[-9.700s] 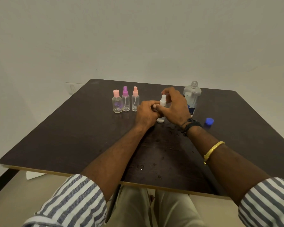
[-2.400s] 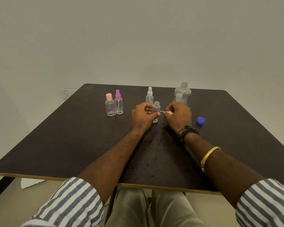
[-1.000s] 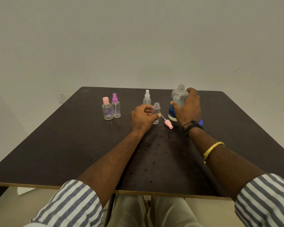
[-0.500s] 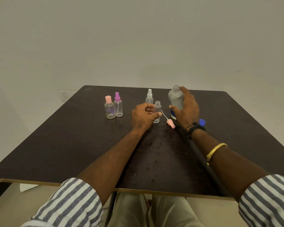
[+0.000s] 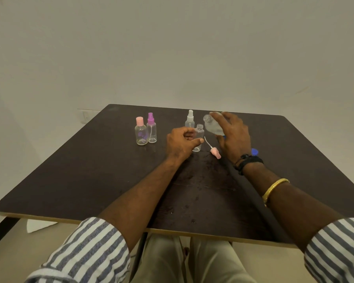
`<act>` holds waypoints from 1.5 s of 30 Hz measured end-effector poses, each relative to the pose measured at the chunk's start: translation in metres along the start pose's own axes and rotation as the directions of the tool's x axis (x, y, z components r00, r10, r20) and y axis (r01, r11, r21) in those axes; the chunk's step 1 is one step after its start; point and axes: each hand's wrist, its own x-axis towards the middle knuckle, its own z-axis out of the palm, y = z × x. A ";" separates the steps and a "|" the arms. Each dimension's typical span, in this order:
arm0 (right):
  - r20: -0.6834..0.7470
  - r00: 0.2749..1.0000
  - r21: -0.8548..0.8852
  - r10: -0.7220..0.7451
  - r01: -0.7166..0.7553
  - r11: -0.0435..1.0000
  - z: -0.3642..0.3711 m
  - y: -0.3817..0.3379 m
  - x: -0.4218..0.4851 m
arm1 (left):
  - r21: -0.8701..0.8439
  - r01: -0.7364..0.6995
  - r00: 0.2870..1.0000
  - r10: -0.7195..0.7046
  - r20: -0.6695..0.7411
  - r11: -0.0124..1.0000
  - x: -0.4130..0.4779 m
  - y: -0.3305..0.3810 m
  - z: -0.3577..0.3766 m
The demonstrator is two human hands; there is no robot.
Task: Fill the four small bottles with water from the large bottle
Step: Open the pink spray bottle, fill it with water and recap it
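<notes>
My left hand (image 5: pixel 182 145) grips an uncapped small clear bottle (image 5: pixel 198 135) standing on the dark table (image 5: pixel 90 170). My right hand (image 5: pixel 232 137) holds the large clear bottle (image 5: pixel 212 125) lifted and tilted left, its open mouth just above and right of the small bottle's neck. The pink spray cap (image 5: pixel 215 153) with its tube lies on the table between my hands. A white-capped small bottle (image 5: pixel 190 119) stands just behind. At the left stand a pink-capped bottle (image 5: pixel 141 131) and a purple-capped spray bottle (image 5: pixel 151 128).
The large bottle's blue cap (image 5: pixel 254 152) lies on the table behind my right wrist. Water drops spot the table in front of the bottles. A white paper (image 5: pixel 39 225) lies on the floor under the table's left front edge.
My right hand put down the pink spray cap, took the large bottle, lifted it and tilted it left toward the open small bottle. My left hand stayed on the small bottle.
</notes>
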 end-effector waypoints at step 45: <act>0.054 0.993 -0.305 -0.103 0.115 0.945 -0.017 -0.005 0.004 | 0.011 -0.013 1.000 0.013 0.027 1.000 -0.003 0.002 -0.002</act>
